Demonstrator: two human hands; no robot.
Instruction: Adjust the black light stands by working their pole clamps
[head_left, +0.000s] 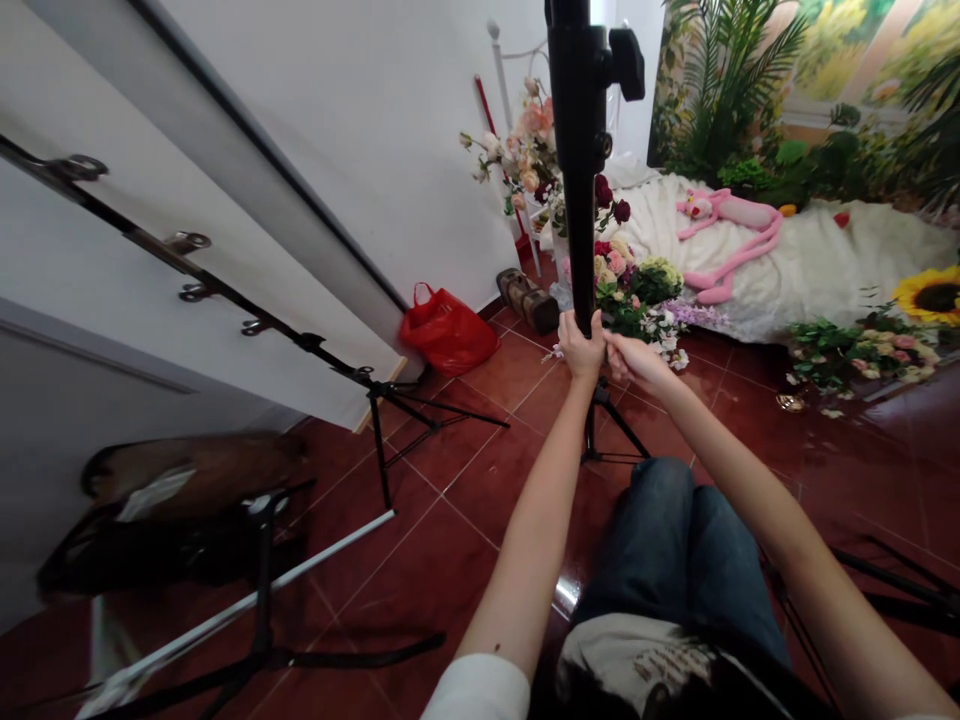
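A black light stand (581,215) rises upright in front of me, with a clamp knob (627,64) high on its right side. My left hand (581,345) is wrapped around the pole low down, thumb pointing up. Just to the right, my right hand (634,360) is closed with its fingers bent against the pole's side. Whatever those fingers pinch is hidden behind them. Below both hands, the stand's legs (624,428) spread over the red tiled floor (480,480).
Left stands a second tripod (382,440) beside a clip-lined bar (161,255). A red plastic bag (448,335) sits by the wall. Flowers (634,280) and a pink plush toy (739,215) lie around a white-draped bed (810,270). Another black stand base (259,640) is at lower left.
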